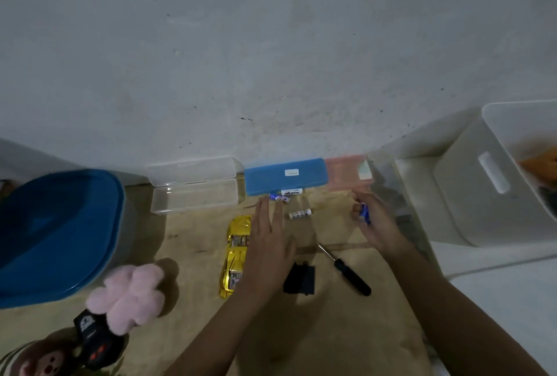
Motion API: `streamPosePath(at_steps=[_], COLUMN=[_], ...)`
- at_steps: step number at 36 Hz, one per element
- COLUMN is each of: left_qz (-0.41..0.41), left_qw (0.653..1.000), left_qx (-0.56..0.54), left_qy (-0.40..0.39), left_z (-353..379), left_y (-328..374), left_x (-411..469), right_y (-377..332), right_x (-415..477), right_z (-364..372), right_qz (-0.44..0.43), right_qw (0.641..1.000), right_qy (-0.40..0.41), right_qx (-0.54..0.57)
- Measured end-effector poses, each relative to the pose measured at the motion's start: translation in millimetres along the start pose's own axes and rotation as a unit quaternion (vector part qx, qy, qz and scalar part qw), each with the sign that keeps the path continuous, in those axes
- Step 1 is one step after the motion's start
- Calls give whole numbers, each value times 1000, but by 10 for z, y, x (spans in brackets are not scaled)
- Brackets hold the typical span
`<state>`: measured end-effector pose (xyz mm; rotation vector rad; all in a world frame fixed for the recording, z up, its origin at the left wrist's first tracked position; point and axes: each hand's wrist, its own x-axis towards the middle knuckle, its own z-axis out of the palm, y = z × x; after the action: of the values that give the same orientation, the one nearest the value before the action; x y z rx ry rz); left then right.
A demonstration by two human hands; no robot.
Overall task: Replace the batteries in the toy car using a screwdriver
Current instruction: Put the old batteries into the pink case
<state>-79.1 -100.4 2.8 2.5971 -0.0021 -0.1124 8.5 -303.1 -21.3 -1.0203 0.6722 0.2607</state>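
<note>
Edges: I see boxes [284, 176] lining the wall [271, 59]; open table [193, 234] near me.
Car [236, 255]: long axis toward wall.
Left hand [268, 243]: fingers straight, flat.
Right hand [373, 222]: pinching a battery [364, 213].

The toy car [236, 258] is coated in glossy, foil-like yellow; the screwdriver [349, 274] is formed of a metal shaft and black plastic handle; the case [193, 185] is moulded in clear plastic; the pink plush [129, 294] is covered in fluffy cloth.

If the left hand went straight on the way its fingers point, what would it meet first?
Probably the loose battery just ahead of the left hand, then the blue case behind it. The hand's height is unclear, so it might pass over the battery.
</note>
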Motion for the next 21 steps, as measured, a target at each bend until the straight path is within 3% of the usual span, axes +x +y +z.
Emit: streamPosePath(at_steps=[8, 15, 21], left_qz=[40, 47, 110], left_qw=[993, 988, 986], left_qx=[-90, -68, -16], left_qy=[-70, -130, -127], left_z=[166, 385, 460], left_y=[393, 554, 554], left_x=[996, 1442, 1595], right_y=[-17, -87, -89], right_x=[216, 360, 427], right_z=[-21, 46, 15], right_qz=[0, 12, 16], right_qw=[979, 982, 986], right_qy=[45, 73, 74], right_qx=[-197, -174, -147])
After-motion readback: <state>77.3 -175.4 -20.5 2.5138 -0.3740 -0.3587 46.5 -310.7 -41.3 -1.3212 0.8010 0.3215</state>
